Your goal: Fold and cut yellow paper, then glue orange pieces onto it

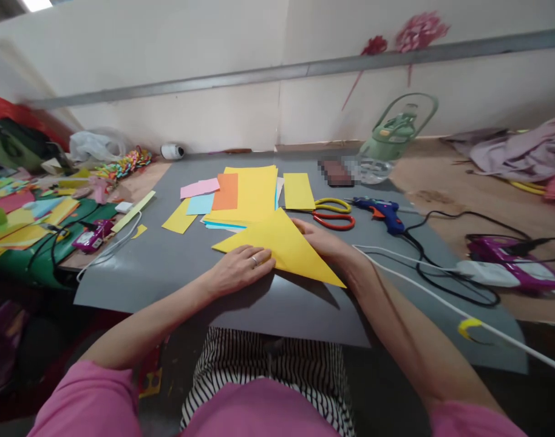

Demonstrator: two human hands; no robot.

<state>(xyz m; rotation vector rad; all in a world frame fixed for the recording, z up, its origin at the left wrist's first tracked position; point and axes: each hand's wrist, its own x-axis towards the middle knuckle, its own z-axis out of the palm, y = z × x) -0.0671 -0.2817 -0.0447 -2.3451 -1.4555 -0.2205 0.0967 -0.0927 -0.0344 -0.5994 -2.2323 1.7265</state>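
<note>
A yellow paper sheet folded into a triangle (284, 246) lies on the grey mat (168, 261) in front of me. My left hand (241, 267) rests flat on the triangle's near left part, fingers stretched out, a ring on one finger. My right hand (320, 240) lies partly under or against the triangle's right edge, fingers extended along the fold.
A stack of yellow, orange, pink and blue papers (245, 194) lies behind the triangle. Scissors (333, 213), a blue glue gun (382, 212) with black cable, a white cable (418, 279), a green fan (396, 130) and purple devices (514, 261) are to the right. Coloured papers (22, 212) clutter the left.
</note>
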